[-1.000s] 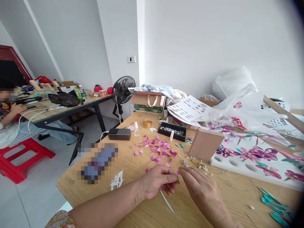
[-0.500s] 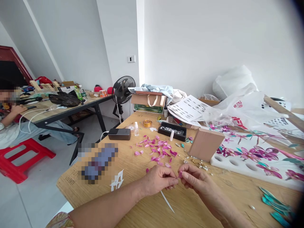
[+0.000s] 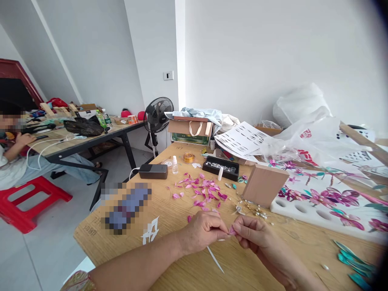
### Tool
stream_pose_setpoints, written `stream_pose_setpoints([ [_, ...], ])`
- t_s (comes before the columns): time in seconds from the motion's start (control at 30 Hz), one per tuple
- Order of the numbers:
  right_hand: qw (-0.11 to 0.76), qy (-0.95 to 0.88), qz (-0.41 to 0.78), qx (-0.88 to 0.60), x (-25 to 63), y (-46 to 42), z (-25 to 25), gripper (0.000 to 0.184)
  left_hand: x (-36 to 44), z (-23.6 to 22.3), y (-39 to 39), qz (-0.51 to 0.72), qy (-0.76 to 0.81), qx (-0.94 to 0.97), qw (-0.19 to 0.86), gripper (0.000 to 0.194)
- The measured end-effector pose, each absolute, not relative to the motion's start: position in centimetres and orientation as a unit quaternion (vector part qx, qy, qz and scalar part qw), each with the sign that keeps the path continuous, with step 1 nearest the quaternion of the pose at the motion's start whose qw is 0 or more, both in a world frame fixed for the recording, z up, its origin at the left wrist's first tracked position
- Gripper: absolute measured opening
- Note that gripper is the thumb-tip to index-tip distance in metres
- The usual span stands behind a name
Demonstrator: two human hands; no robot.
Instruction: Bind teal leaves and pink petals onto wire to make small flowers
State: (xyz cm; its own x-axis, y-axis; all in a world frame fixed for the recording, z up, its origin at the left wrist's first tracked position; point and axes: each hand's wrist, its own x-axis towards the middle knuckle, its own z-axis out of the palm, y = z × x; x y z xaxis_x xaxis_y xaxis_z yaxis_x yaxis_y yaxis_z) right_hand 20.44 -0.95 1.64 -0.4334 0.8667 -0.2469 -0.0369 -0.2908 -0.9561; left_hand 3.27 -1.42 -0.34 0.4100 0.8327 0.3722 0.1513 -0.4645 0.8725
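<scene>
My left hand and my right hand meet just above the wooden table, near its front. Both pinch one small pink petal between their fingertips. A thin white strip lies on the wood just below my left hand. Beyond my hands lies a scatter of several loose pink petals. Small gold and pearl beads sit right behind my right hand.
A brown cardboard box stands behind the beads, with a white foam board of pink flowers to its right. A black tray, power bank, fan and teal leaves are around. Another person sits at the left table.
My right hand has curled from reaching flat into a pinch and drawn back toward me with the pink petal. My left hand stays pinched against it.
</scene>
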Motion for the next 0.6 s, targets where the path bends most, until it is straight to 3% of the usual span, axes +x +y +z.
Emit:
stream_pose_setpoints([
  [0.43, 0.37, -0.505, 0.669, -0.4, 20.9, -0.9, 1.7, 0.036, 3.0, 0.0, -1.2, 0.433, 0.349, 0.726, 0.404, 0.011],
  [0.6, 0.339, -0.583, 0.615, -0.409, 20.5, -1.1, 2.5, 0.029, 3.1, 0.1, -1.4, 0.415, 0.351, 0.676, 0.498, 0.014],
])
